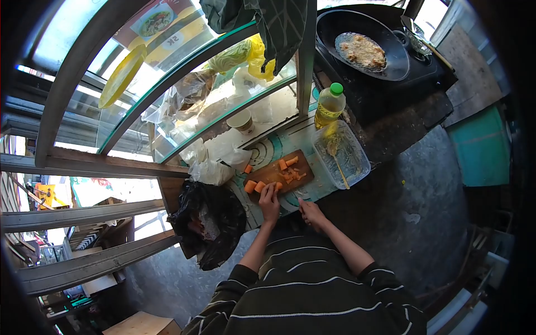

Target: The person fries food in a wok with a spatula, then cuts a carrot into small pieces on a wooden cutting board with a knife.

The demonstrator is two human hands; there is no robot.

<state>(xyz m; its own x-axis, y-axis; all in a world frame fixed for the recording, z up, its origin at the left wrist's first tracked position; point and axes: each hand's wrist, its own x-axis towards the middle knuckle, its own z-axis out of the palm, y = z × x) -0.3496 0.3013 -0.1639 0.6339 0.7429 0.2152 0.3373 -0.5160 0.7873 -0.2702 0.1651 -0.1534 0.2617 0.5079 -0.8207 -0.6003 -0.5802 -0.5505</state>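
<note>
**Carrot on the cutting board**

The left hand (269, 202) presses down on a carrot piece (277, 186) at the near edge of the cutting board (268, 173). The right hand (310, 213) is a fist beside it, near the bench's front edge; what it grips is too small to tell. Cut carrot bits (290, 170) lie mid-board. A plastic tub (341, 153) sits right of the board, an oil bottle (329, 106) behind it.

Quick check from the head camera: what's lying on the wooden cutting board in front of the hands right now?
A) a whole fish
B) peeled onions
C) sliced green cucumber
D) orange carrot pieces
D: orange carrot pieces lie scattered on the wooden cutting board, and the left hand rests on a chunk at its near edge.
</note>
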